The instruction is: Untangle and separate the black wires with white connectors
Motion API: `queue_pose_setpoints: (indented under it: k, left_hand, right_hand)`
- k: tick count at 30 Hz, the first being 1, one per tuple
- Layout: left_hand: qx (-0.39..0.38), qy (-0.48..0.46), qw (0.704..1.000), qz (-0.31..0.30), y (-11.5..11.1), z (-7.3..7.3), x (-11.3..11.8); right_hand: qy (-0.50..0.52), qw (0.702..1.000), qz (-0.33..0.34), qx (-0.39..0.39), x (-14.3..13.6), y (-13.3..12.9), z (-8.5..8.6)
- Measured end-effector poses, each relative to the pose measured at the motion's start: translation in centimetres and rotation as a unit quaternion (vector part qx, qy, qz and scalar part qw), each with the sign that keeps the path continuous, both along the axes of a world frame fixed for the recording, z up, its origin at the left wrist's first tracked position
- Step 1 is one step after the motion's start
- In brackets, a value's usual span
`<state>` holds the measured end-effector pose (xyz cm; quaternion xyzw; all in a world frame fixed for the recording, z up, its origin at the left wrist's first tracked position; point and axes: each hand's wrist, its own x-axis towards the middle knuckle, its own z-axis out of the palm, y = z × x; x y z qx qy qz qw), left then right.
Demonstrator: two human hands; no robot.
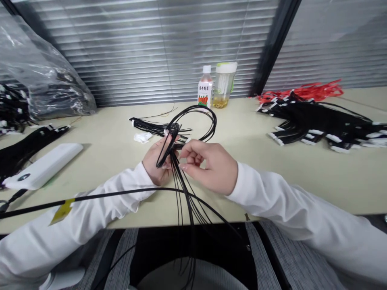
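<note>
My left hand (155, 163) is closed round a bundle of thin black cables (188, 201). Part of the bundle curves up into a wide loop behind my fingers, and its loose strands hang down over the table edge. Close against the bundle's right side is my right hand (216, 167), its fingers curled and the thumb and index tips brought together at the strands. What lies between those tips is too small to make out. Just behind my left hand, a second bunch of black cables (151, 127) with white ends lies on the table (242, 157), beside a crumpled white scrap (142, 137).
A drink bottle (205, 88) and a lidded cup (224, 86) stand at the back. Black cables with white connectors (326, 121) and red strips (317, 92) lie right. On the left are a white power bank (45, 167), more black cables (24, 151) and a plastic bag (54, 80).
</note>
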<state>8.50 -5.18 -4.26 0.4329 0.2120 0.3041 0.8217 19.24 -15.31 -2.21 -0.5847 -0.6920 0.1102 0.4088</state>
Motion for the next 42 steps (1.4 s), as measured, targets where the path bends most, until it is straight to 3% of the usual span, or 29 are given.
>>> queue_pose_setpoints:
  k: [5,16,31,42]
  left_hand:
    - [0.040,0.000,0.999,0.017,-0.4,0.0,0.2]
    - [-0.009,0.040,0.999,0.015,-1.1,0.1,0.5]
    - [-0.028,0.036,0.999,-0.007,-0.9,-0.1,0.4]
    - [-0.020,0.094,0.995,0.017,-1.7,0.0,0.5]
  right_hand:
    - [-0.008,0.999,-0.024,0.039,0.2,0.1,-0.2]
    - [-0.251,0.955,-0.132,0.091,0.6,1.0,-1.5]
    - [-0.357,0.925,-0.110,0.075,1.3,1.3,-1.6]
    - [-0.366,0.928,-0.063,-0.006,1.2,1.1,-0.7]
